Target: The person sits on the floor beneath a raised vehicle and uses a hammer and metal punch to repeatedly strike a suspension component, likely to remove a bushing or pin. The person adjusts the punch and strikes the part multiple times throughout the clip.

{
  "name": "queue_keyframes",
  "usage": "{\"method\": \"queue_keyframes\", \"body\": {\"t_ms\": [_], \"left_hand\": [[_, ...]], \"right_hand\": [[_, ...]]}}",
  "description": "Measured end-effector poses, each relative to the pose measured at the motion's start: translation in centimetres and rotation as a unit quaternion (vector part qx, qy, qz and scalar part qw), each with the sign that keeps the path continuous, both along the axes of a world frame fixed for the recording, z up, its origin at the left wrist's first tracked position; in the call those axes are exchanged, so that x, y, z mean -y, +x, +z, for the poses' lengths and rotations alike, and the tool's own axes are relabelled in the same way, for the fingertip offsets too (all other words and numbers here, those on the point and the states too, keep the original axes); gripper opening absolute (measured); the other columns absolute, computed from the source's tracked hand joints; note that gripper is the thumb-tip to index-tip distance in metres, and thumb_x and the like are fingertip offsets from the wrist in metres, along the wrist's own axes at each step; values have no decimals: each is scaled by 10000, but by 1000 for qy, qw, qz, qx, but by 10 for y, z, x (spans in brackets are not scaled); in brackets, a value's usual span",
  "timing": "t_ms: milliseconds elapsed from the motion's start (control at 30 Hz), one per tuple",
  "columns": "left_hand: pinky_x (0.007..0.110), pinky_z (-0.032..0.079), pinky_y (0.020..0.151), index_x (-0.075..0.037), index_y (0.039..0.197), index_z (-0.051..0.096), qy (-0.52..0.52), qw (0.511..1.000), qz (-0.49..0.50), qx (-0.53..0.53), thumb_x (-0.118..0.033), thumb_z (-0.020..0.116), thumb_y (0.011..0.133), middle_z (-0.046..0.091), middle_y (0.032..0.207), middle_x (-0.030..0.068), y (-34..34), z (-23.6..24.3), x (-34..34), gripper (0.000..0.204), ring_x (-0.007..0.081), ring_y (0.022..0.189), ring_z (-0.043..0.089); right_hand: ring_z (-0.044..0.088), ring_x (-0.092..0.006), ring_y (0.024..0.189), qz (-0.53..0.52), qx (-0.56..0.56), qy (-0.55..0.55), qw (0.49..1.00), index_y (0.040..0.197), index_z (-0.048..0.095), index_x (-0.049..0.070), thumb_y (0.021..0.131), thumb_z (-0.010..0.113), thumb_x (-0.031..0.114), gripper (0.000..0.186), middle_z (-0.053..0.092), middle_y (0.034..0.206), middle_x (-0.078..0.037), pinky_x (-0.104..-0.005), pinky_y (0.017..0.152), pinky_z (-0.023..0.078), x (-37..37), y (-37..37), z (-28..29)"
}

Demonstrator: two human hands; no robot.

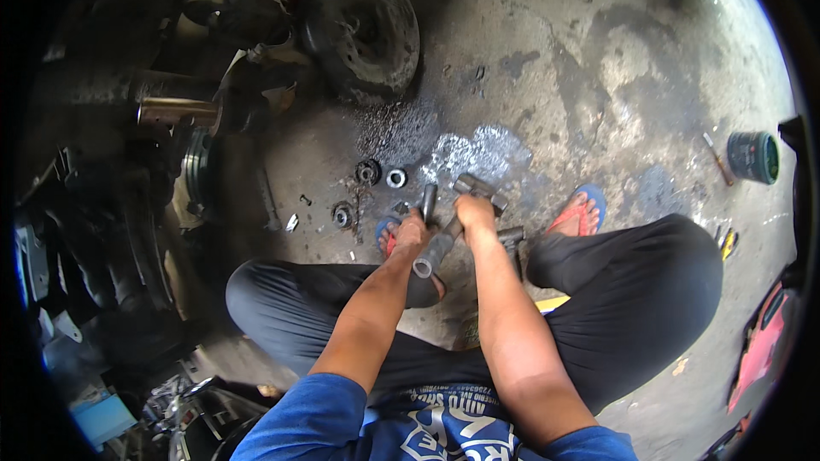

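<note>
Low over the floor between my feet, my right hand (475, 212) is wrapped round a hammer (439, 249) close to its head. The hammer's grey tubular handle slants down to the left, its open end facing me. My left hand (413, 231) grips a short dark metal rod (429, 201) that stands up from the fingers. What lies beneath the rod is hidden by the hand. Just ahead on the concrete sit a shiny metal ring (396, 177), a dark bearing-like ring (368, 172) and another dark round part (342, 215).
A greasy wheel drum (363, 30) stands at the far left-centre, near a wet patch (478, 154). Vehicle parts (178, 111) crowd the left side. At right are a dark green tub (752, 157) and a brush-like tool (719, 160). Another dark metal tool (511, 237) is beside my right wrist.
</note>
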State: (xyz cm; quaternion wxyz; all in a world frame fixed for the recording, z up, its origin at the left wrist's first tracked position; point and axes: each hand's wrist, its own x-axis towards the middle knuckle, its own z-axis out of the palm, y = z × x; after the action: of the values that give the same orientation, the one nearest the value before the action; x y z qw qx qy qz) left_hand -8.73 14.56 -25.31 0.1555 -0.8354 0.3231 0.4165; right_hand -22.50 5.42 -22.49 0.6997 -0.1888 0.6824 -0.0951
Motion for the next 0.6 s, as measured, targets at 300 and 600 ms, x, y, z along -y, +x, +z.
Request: {"method": "queue_keyframes", "body": {"t_ms": [300, 600], "left_hand": [[444, 496, 983, 67, 1252, 577, -47, 981, -185, 28, -458, 643, 914, 640, 1178, 310, 51, 62, 57, 628, 403, 1151, 617], [341, 545, 807, -30, 1112, 686, -323, 946, -2, -6, -281, 821, 812, 730, 892, 133, 31, 43, 79, 414, 244, 832, 683]], "right_hand": [[648, -398, 1067, -115, -22, 92, 989, 1181, 371, -204, 808, 582, 127, 542, 582, 1198, -342, -416, 928, 516, 1, 18, -22], [623, -417, 1140, -143, -39, 105, 983, 1243, 304, -212, 798, 603, 131, 636, 556, 1241, -367, -419, 966, 512, -3, 25, -36]]}}
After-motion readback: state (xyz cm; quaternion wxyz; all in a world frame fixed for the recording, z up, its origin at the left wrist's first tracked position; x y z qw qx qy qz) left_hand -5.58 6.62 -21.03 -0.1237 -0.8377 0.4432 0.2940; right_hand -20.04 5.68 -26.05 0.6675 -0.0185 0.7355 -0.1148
